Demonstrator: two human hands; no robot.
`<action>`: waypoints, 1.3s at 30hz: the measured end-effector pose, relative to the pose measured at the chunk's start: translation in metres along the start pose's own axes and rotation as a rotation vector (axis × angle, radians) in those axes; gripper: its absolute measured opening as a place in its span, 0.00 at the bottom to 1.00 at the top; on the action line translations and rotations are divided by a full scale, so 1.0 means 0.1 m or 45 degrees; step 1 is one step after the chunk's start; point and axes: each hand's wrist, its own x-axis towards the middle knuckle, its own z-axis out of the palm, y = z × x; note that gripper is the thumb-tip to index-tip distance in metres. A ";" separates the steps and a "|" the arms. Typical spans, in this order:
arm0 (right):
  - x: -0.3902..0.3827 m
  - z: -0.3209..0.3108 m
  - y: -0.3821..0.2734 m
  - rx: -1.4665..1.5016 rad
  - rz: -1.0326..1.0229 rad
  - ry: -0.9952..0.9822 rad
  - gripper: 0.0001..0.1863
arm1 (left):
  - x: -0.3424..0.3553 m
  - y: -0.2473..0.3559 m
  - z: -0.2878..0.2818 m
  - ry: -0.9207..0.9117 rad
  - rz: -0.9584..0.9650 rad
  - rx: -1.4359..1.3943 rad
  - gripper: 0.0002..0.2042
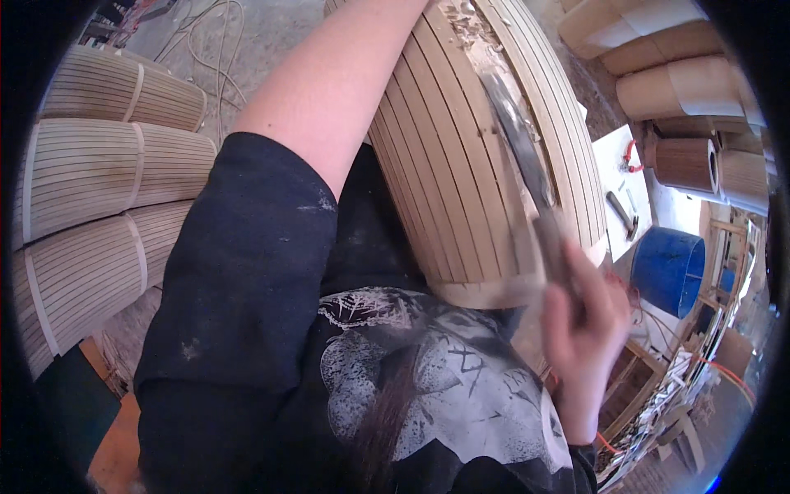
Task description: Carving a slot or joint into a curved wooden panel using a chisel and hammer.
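Note:
A large barrel-shaped wooden shell of narrow slats (pixel 436 165) stands in front of me, its near end by my lap. My right hand (pixel 588 317), smeared by motion, is closed round the handle of a long metal-bladed chisel (pixel 520 140). The blade points away from me and lies along a rough, pale channel between the slats. Wood shavings (pixel 477 33) are gathered at the channel's far end. My left forearm (pixel 337 90) reaches across the shell's left side to the top edge, and the hand itself is out of the picture.
Strapped slatted shells (pixel 90 165) are stacked at left, and wrapped rolls (pixel 683 86) lie at far right. A white board (pixel 613 169) carries a hammer (pixel 622 216) and red-handled pliers (pixel 632 156). Nearby stands a blue bin (pixel 658 267). A cable (pixel 218 70) trails over the floor.

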 end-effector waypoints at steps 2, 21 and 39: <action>0.04 0.07 -0.05 -0.100 0.040 -0.048 0.27 | 0.04 -0.05 -0.01 -0.005 -0.019 -0.049 0.26; 0.02 -0.03 -0.13 -0.081 0.112 -0.084 0.27 | -0.07 -0.03 -0.06 -0.035 0.024 0.008 0.27; 0.10 -0.13 -0.19 0.000 0.118 -0.050 0.25 | 0.05 -0.02 -0.32 -0.543 -0.187 -0.129 0.26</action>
